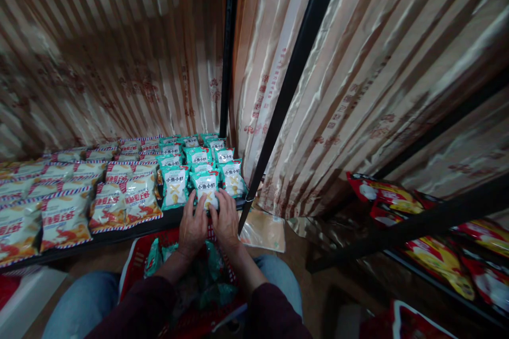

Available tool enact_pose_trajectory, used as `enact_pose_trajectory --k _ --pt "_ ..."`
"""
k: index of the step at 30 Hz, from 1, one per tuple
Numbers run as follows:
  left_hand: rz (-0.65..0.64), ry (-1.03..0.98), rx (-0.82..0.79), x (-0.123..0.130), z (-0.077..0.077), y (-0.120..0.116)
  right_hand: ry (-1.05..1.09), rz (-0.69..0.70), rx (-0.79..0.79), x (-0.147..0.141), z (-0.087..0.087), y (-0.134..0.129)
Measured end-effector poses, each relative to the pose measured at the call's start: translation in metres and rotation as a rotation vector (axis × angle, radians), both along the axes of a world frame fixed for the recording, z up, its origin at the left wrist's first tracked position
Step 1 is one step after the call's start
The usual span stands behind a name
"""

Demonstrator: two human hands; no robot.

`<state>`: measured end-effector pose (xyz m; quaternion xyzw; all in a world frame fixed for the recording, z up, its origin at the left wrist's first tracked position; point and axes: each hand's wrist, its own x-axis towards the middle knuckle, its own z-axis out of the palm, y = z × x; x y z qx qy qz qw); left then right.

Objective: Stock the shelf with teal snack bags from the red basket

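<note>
A small teal and white snack bag (pixel 206 186) stands upright in the front row on the shelf. My left hand (pixel 193 228) is at its lower left side and my right hand (pixel 226 220) at its lower right, fingers curled against it so that the bag is held between them. Similar teal bags, such as one snack bag (pixel 175 188) on the left and another snack bag (pixel 234 178) on the right, flank it, with several more rows behind. Below my forearms, a red basket (pixel 137 254) holds more teal bags, partly hidden by my arms.
Larger chip bags (pixel 66 217) fill the shelf to the left. A black shelf post (pixel 274 127) rises just right of my hands, before a pleated curtain (pixel 338 90). Red and yellow bags (pixel 429 254) lie on a rack at right. A white box (pixel 27 302) is at lower left.
</note>
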<state>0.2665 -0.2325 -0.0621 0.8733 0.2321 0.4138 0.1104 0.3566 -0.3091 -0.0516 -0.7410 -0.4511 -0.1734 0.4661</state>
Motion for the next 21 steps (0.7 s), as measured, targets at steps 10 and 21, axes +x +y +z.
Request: enact_pose_trajectory --k 10,21 --pt "-0.005 -0.029 -0.018 0.0001 0.0034 0.0014 0.027 0.04 0.0 0.0025 -0.0003 0.0055" --pt "0.03 -0.006 -0.01 0.0035 0.0084 -0.0013 -0.033 0.004 -0.101 0.0047 0.0055 0.0015"
